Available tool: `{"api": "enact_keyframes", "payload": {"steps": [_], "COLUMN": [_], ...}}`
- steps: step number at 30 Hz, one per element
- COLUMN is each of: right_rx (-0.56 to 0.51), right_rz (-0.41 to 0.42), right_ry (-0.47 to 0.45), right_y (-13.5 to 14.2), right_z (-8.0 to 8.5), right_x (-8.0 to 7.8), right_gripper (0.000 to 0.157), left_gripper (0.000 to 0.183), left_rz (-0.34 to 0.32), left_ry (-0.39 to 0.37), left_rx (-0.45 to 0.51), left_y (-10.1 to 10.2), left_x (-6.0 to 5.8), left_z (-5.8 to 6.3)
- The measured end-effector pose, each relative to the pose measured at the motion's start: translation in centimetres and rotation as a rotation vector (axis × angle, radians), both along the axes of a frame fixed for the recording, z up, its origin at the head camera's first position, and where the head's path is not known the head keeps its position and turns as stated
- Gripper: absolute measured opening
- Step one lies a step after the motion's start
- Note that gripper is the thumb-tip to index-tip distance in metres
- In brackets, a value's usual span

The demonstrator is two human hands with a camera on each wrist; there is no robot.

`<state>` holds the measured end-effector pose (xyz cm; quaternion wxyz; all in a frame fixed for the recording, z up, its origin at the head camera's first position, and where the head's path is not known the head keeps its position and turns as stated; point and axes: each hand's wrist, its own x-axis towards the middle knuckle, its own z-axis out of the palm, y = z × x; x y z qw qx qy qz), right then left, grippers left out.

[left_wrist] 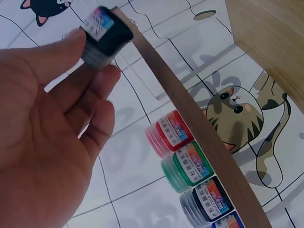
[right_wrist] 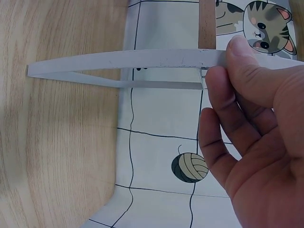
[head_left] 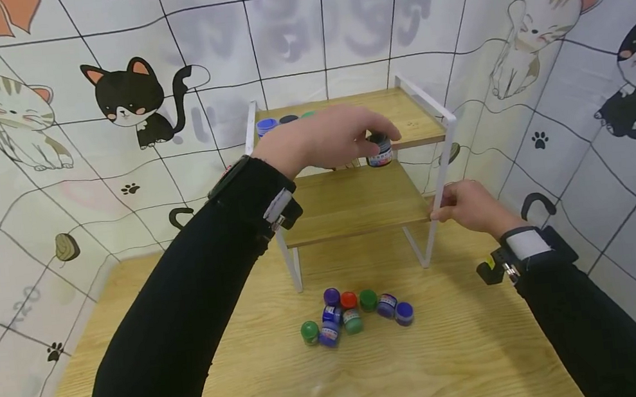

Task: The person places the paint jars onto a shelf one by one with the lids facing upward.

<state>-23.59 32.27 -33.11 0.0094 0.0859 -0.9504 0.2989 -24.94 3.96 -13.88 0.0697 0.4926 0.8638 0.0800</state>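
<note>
The head view looks forward and down from above, set farthest back, with the tabletop (head_left: 244, 378) along the bottom, the shelf (head_left: 353, 201) central and the wall (head_left: 290, 46) across the top. The left wrist view, tilted, sits close to the left hand (left_wrist: 47, 128) at frame left; it shares the jar (left_wrist: 105, 38) with the head view. Also close, the right wrist view has the right hand (right_wrist: 266, 147) at frame right, sharing the white leg (right_wrist: 142, 59) with the head view.
</note>
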Motion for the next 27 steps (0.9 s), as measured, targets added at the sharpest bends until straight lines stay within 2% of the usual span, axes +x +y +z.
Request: {"api": "enact_keyframes", "payload": {"steps": [3,10,17,27], "right_rx": [-0.001,0.001,0.002,-0.017], "right_rz": [-0.002,0.012,0.001,0.009], "right_ry": [0.0,0.013,0.006,0.008], "right_y": [0.0,0.0,0.1,0.3], "right_z": [0.0,0.0,-0.1,-0.4], "right_x": [0.1,-0.1,-0.1,-0.2], "right_gripper": [0.015,0.016,0.014,0.012], "left_gripper": [0.038,0.04,0.041,0.04], "left_rz": [0.047,0.121,0.194,0.203], "left_ry": [0.015,0.158,0.218,0.253], "left_rx": [0.005,-0.05,-0.07,-0.039], "left_y": [0.2,0.8,1.0,1.1], "left_x": [-0.5,-2.3,-3.5,-4.8], "left_z": [0.2,0.6,0.3,-0.7]}}
